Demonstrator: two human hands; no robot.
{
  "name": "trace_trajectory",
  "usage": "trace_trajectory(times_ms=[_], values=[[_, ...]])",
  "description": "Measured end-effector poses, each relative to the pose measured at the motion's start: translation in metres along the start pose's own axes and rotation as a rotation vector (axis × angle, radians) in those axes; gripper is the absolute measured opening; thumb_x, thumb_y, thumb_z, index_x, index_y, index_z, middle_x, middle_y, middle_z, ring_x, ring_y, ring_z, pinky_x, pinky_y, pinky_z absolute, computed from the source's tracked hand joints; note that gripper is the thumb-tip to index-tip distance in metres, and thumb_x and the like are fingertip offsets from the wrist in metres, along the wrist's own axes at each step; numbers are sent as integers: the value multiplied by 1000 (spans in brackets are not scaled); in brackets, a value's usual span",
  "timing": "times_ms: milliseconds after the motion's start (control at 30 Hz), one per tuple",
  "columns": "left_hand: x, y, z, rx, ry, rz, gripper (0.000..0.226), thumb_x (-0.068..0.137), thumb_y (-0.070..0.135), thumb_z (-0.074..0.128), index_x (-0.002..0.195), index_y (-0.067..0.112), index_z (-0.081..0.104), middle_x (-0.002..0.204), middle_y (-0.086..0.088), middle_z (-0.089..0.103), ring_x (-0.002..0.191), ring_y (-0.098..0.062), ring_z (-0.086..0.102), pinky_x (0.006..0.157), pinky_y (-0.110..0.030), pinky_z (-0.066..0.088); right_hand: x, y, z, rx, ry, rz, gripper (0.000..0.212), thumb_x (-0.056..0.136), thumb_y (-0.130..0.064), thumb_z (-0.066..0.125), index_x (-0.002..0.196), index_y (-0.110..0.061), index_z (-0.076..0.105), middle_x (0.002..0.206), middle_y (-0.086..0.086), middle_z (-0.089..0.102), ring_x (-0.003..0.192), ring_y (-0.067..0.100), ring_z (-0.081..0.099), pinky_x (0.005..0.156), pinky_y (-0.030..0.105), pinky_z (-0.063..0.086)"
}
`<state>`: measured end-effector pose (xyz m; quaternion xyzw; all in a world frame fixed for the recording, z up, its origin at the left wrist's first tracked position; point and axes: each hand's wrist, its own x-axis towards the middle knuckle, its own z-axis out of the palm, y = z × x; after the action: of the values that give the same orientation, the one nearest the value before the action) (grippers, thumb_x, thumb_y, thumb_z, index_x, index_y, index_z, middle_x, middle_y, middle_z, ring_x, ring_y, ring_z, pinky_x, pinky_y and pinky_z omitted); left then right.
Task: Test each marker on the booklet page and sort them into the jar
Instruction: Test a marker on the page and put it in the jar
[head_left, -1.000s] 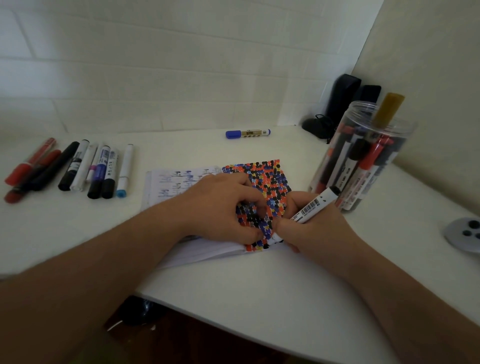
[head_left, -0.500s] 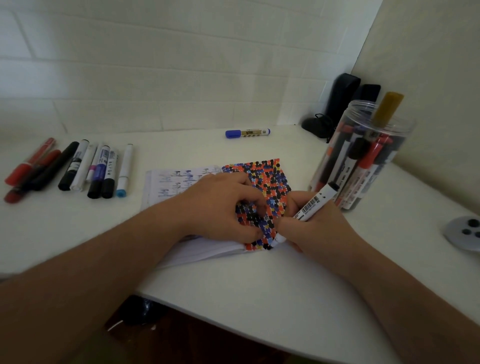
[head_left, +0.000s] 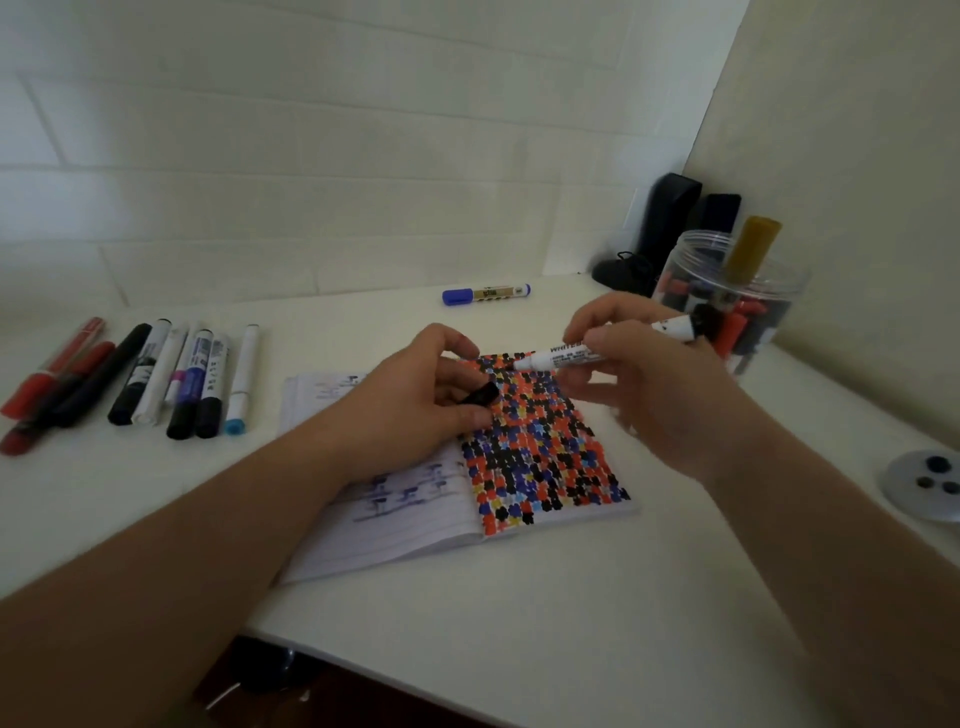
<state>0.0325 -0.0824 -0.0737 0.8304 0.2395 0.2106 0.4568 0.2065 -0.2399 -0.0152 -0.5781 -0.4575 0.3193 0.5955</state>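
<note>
An open booklet (head_left: 415, 525) lies on the white table, its right page (head_left: 540, 447) covered in red, black, blue and yellow dots. My right hand (head_left: 644, 384) holds a white whiteboard marker (head_left: 587, 354) level above the page, its uncapped tip pointing left. My left hand (head_left: 415, 400) pinches the marker's black cap (head_left: 480, 395) just left of and below that tip. A clear plastic jar (head_left: 748, 296) with several markers stands at the right, behind my right hand.
Several markers (head_left: 156, 379) lie in a row at the left of the table. A blue-capped marker (head_left: 485, 294) lies alone near the wall. Dark objects (head_left: 660, 234) stand in the corner behind the jar. A grey disc (head_left: 924, 486) sits at the right edge.
My right hand lifted the marker off the page and turned it level. My left hand rose from the booklet with the black cap. The view moved closer.
</note>
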Motion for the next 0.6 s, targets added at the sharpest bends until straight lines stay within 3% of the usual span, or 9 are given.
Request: trace_trajectory(times_ms=[133, 267, 400, 600], values=[[-2, 1, -1, -52, -18, -15, 52, 82, 14, 85, 115, 34, 50, 102, 15, 75, 96, -4, 72, 96, -31, 56, 4, 28, 14, 64, 169, -7, 18, 74, -17, 58, 61, -27, 65, 72, -8, 65, 90, 27, 68, 89, 49, 58], [-2, 2, 0, -30, -25, -8, 54, 82, 14, 85, 117, 33, 49, 101, 16, 74, 97, -4, 71, 94, -27, 56, 2, 40, 10, 30, 175, 1, 18, 80, -16, 62, 65, -25, 64, 75, -7, 64, 89, 24, 66, 78, 37, 59], [-2, 3, 1, 0, -46, 16, 56, 82, 14, 85, 118, 33, 47, 101, 15, 75, 96, -5, 70, 94, -29, 56, -1, 43, 13, -17, 158, 16, 33, 97, -2, 59, 70, -21, 65, 79, 0, 63, 91, 27, 67, 76, 31, 59], [-3, 3, 2, 43, -52, 40, 59, 81, 13, 86, 117, 37, 46, 100, 15, 75, 95, -8, 70, 93, -34, 57, 0, 43, 16, -127, 155, 38, 30, 95, -16, 63, 67, -28, 66, 77, 6, 68, 82, 27, 66, 87, 52, 60]])
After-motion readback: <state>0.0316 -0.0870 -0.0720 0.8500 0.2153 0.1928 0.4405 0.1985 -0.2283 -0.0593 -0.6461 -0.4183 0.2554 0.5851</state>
